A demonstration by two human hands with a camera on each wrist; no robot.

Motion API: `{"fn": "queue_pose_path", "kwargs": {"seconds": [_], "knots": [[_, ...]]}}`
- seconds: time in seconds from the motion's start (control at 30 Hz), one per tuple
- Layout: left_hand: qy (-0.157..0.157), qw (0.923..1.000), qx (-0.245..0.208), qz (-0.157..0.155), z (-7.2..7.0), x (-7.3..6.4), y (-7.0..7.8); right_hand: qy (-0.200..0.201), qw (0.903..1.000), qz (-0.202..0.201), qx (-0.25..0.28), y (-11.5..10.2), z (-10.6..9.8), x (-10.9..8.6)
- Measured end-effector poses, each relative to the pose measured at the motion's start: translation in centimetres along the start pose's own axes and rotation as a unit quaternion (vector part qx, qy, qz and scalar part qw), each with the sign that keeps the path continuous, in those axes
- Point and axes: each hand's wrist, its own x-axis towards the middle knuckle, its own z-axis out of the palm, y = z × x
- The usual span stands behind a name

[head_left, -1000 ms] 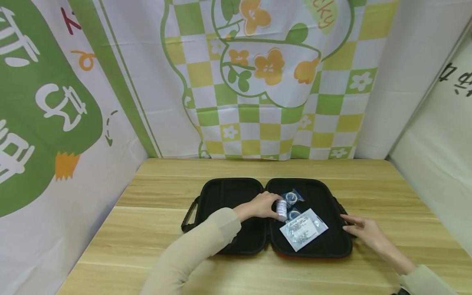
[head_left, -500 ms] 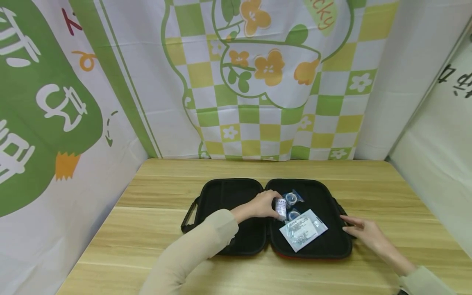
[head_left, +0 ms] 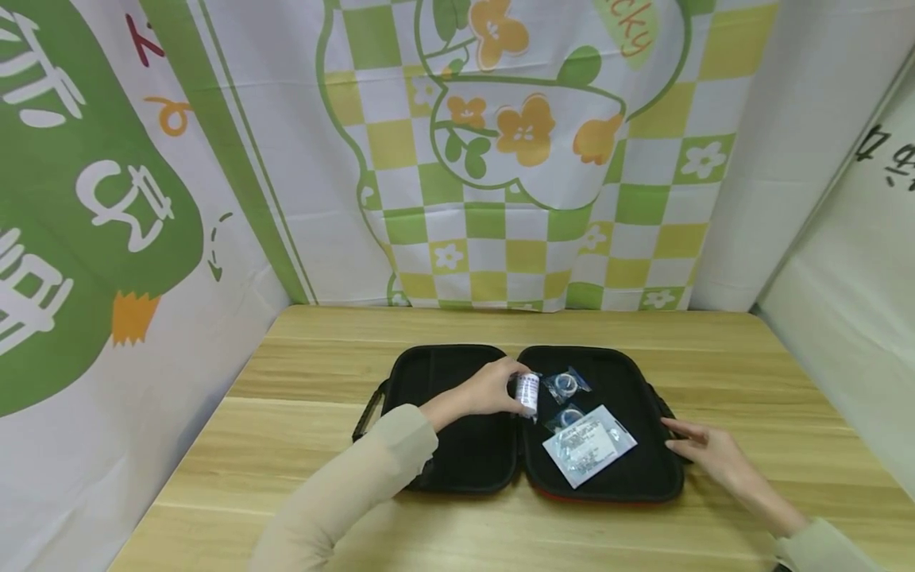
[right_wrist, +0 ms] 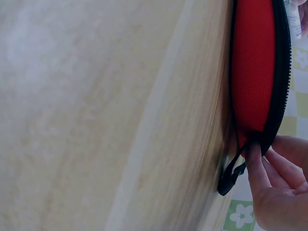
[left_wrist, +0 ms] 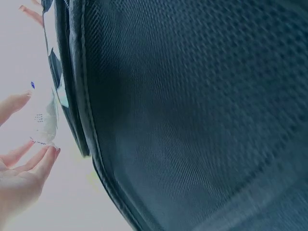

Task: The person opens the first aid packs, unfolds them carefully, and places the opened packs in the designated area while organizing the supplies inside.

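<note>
An unzipped case (head_left: 646, 469) lies spread flat, black inside and red outside. My left hand (head_left: 489, 388) holds a small white roll (head_left: 527, 393) in clear wrap, printed with text, above the case's hinge. Thumb and fingertips pinch this roll at its two ends in the left wrist view. On the case's right half lie two blue-and-white rings in clear packets (head_left: 565, 385) and a flat silvery sachet (head_left: 589, 445), which partly covers the nearer packet. My right hand (head_left: 715, 454) pinches the case's right rim beside its strap; the right wrist view shows the red side (right_wrist: 252, 67).
The case stands on a wooden table (head_left: 343, 326). A black carry handle (head_left: 369, 411) sticks out at its left side. Printed cloth (head_left: 522, 238) hangs behind the table, and white cloth walls rise at both sides.
My left hand has lifted the white roll and carried it leftward, away from the packets, toward the hinge. The right hand stays at the case's right rim.
</note>
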Motion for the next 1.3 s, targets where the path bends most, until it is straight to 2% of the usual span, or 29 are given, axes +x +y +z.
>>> {"fn": "queue_pose_path", "kwargs": {"seconds": [0.27, 0.57, 0.8, 0.93, 1.1, 1.3], "knots": [[0.019, 0.9984, -0.048, -0.022, -1.8, -1.4, -1.0, -0.002, 1.0, -0.004, 0.003, 0.2, 0.0, 0.2], [0.038, 0.9962, -0.06, -0.05, -3.0, -3.1, -2.5, -0.005, 1.0, 0.0, 0.006, 0.3, 0.0, 0.2], [0.053, 0.9951, -0.057, -0.061, -3.9, -4.8, -3.3, -0.007, 1.0, 0.004, 0.004, 0.4, 0.1, 0.2], [0.061, 0.995, -0.039, -0.069, -4.3, -5.6, -3.9, -0.004, 1.0, 0.005, 0.002, 0.4, 0.1, 0.2], [0.078, 0.994, -0.019, -0.074, -4.4, -6.5, -5.0, -0.006, 0.9999, 0.008, 0.006, 0.4, 0.1, 0.1], [0.098, 0.9916, -0.017, -0.083, -4.4, -7.5, -6.4, -0.006, 0.9999, 0.012, 0.005, 0.3, 0.1, 0.1]]}}
